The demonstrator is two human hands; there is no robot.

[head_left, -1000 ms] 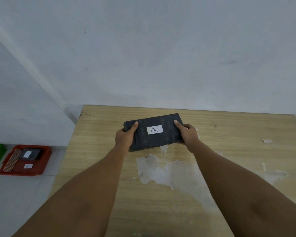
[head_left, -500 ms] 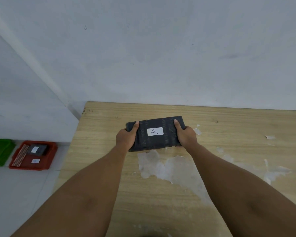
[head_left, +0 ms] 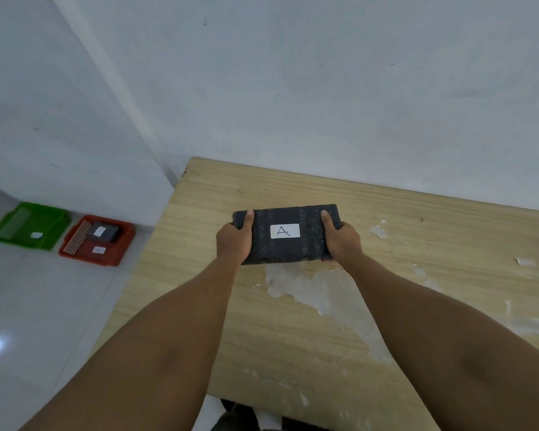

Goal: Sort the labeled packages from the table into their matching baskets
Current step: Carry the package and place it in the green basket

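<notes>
Two hands, the left hand and right hand, clamp the short ends of the dark package labeled A above the table; its long axis runs left-right, and the baskets lie on the floor well off to the left, nearer the left hand.

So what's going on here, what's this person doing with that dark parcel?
A person is holding a black package with a white label marked A, left hand and right hand gripping its two ends above the wooden table. On the floor to the left sit a green basket, seemingly without packages, and a red basket with a dark package inside. The A package isn't sorted yet.
</notes>
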